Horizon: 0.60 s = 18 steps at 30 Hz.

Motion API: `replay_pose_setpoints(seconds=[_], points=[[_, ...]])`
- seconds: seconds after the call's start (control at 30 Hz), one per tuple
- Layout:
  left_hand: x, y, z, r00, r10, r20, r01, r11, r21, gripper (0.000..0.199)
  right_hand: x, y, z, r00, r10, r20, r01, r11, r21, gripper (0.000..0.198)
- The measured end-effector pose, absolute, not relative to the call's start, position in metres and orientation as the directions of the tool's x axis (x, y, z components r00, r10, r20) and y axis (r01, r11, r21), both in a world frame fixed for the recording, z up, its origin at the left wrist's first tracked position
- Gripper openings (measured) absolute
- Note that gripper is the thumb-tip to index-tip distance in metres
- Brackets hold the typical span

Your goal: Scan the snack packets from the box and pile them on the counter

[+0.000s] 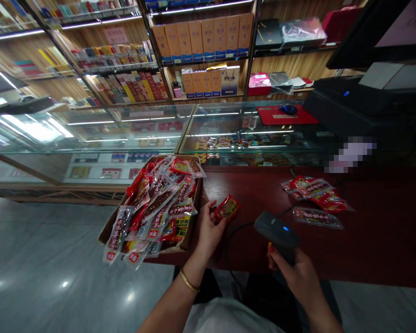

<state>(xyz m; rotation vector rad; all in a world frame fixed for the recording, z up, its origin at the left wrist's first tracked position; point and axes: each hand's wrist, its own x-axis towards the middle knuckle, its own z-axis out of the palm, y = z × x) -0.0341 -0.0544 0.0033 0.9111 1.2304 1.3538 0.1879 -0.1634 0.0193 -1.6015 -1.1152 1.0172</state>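
Between the thumb and fingers of my left hand (211, 230) is a small red snack packet (228, 207), just above or on the dark red counter (260, 185). My right hand (298, 273) grips the handle of a black barcode scanner (276, 230), which shows a small blue light and has its head tilted toward the packet. A cable runs from it across the counter. To the left of my left hand stands a cardboard box (190, 240) heaped with red and clear snack packets (159, 199). Several more packets (315, 192) lie on the right, with a long clear one (317, 217) in front.
Behind the counter runs a glass display case (229, 125) with a red mouse pad (280, 115) and a mouse (288, 109) on top. Dark checkout equipment (364, 111) stands at the right. Shelves of boxes (201, 39) line the wall. Tiled floor (48, 263) lies left.
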Motion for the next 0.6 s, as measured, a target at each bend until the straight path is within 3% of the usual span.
replay_pose_setpoints(seconds=[0.17,0.4,0.6], points=[[-0.035,-0.046,0.002,-0.162,0.975,-0.150,-0.345,0.086,0.935,0.045,0.179,-0.161,0.024,0.189,0.977,-0.096,0.300,-0.151,-0.942,0.043],[-0.038,-0.041,0.008,-0.168,0.952,-0.256,-0.473,0.150,0.868,0.039,0.168,-0.160,0.029,0.098,0.993,-0.059,0.426,-0.095,-0.900,0.028],[-0.037,-0.047,0.007,-0.158,0.961,-0.225,-0.353,0.158,0.922,0.050,0.174,-0.160,0.028,0.041,0.997,-0.059,0.463,-0.072,-0.883,0.029]])
